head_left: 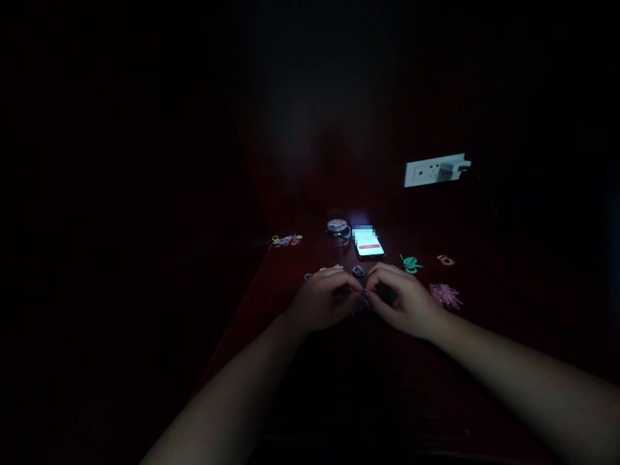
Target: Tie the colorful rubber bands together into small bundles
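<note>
My left hand (329, 298) and my right hand (404, 298) meet over the dark red tabletop, fingertips almost touching. Each is closed in a pinch on what looks like a small purple elastic band (363, 292), mostly hidden by the fingers. Below the fingertips lies a dim pile of purple bands (361, 308). Just beyond them rests a purple looped band (358, 271). Pale bands (338, 267) show partly behind my left hand. To the right of my right hand is a pink bunch of bands (445, 295), with a green bunch (411, 263) farther back.
A lit phone (370, 243) lies behind my hands, beside a clear lidded jar (338, 231). Mixed coloured bands (287, 241) are heaped near the table's left edge; orange bands (445, 260) lie at right. A wall socket (433, 170) holds a plug. The surroundings are very dark.
</note>
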The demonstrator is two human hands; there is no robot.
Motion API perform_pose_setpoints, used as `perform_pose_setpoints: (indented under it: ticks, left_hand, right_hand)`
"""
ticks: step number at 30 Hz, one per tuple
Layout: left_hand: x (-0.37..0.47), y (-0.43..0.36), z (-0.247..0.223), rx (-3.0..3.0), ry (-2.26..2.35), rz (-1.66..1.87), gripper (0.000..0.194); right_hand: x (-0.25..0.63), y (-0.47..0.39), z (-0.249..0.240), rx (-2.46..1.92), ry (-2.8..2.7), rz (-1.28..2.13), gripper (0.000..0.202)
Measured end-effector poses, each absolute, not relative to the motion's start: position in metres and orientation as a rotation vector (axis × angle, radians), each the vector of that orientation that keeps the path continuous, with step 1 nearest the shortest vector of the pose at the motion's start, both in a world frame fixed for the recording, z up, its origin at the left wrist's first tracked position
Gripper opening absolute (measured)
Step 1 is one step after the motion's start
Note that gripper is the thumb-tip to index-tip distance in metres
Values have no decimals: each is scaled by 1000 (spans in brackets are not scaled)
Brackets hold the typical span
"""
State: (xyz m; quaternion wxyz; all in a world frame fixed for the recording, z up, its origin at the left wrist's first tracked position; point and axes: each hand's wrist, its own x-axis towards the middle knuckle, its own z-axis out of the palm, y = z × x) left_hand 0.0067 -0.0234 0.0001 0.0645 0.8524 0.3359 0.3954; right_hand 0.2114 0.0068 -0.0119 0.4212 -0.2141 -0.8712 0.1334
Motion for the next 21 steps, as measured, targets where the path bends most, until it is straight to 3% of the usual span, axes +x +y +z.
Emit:
perform_pose_setpoints:
  ticks: [21]
  left_hand:
    - [5, -22, -1, 2583, 1014, 1162, 3]
  right_hand:
    - [212, 5, -12, -600, -2187, 378, 5]
